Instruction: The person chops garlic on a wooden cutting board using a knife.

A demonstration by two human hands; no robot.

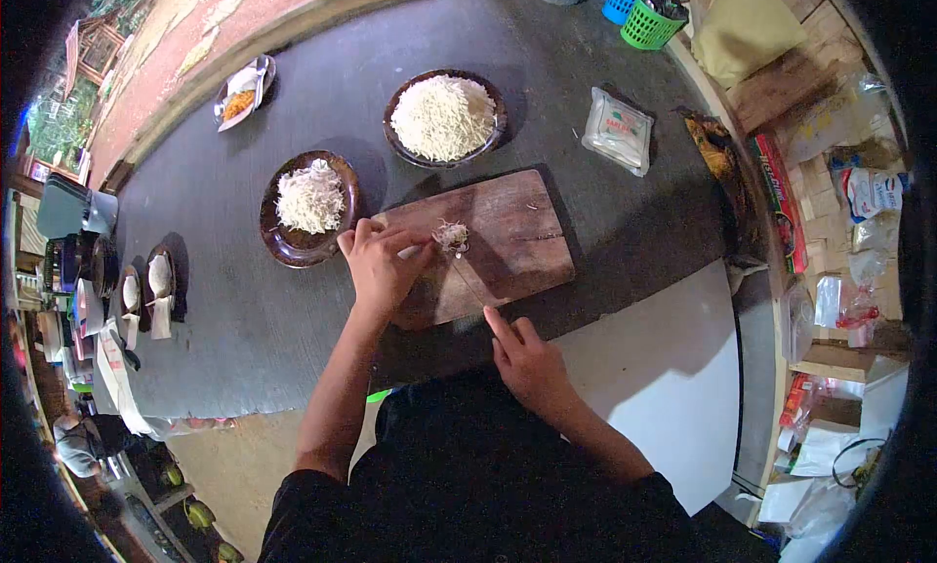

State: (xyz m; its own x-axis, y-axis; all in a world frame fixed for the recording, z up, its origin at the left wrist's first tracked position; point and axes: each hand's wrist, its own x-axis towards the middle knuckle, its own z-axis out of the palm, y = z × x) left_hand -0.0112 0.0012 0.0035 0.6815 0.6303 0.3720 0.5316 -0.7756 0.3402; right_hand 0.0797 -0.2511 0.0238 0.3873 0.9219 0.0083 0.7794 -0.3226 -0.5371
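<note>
A wooden cutting board [522, 217] lies on the dark table, with a small heap of shredded pale and purplish food [451, 236] on it. My right hand [527, 356] is wrapped round the handle of a knife [475, 281], whose blade points at the heap. At the board's left side rests my left hand [386, 261], fingers bent and partly spread, their tips beside the heap; whether they pinch any of it is too small to tell. Left of the board stands a brown plate [291, 251] of white shreds [310, 197]. Behind the board is a larger bowl [502, 129] heaped with white shreds [443, 117].
A small plate [230, 123] with white and orange food sits at the far left. To the right lies a clear plastic packet [618, 132]. Green [648, 26] and blue [619, 0] baskets stand at the back right. Two small dishes with white contents are at left.
</note>
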